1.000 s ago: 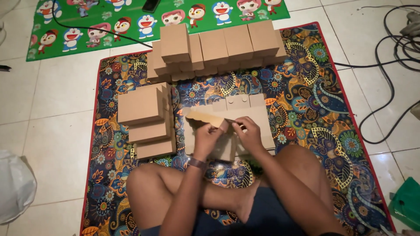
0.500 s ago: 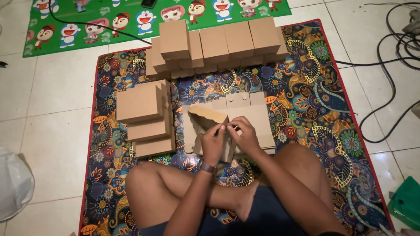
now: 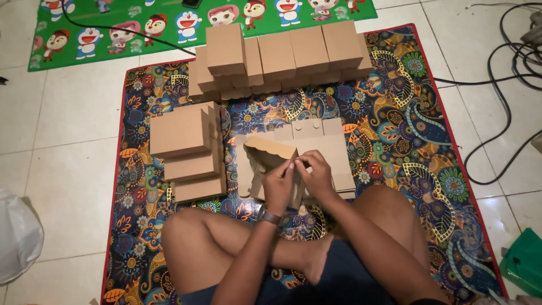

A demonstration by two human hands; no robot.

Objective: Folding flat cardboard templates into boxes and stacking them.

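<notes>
Person seated cross-legged on a patterned mat [image 3: 395, 118], which lies on a white tiled floor [image 3: 68, 135]. Both hands are at mat centre, just beyond the knees.

Left hand [image 3: 279, 186]: fingers pinched on the near edge of a half-folded cardboard box [image 3: 270, 151]; grip narrow, holding a flap. A watch [image 3: 270, 216] sits on this wrist.

Right hand [image 3: 317, 175]: touching the left hand, fingertips pressed to the same flap; grip narrow, on the cardboard.

The box stands partly raised, its scalloped top panel tilted up toward the far left. It rests on a stack of flat box blanks [image 3: 327, 148], which spreads to the right of the hands.

Left of the hands: a stepped stack of finished boxes [image 3: 189, 149], close to the work but not touching it. Far side of the mat: a row of finished boxes [image 3: 282, 56], one more set on top at its left end.

Beyond the mat: a green cartoon-print mat [image 3: 169, 25]. Right: black cables [image 3: 502, 85] on the tiles.
</notes>
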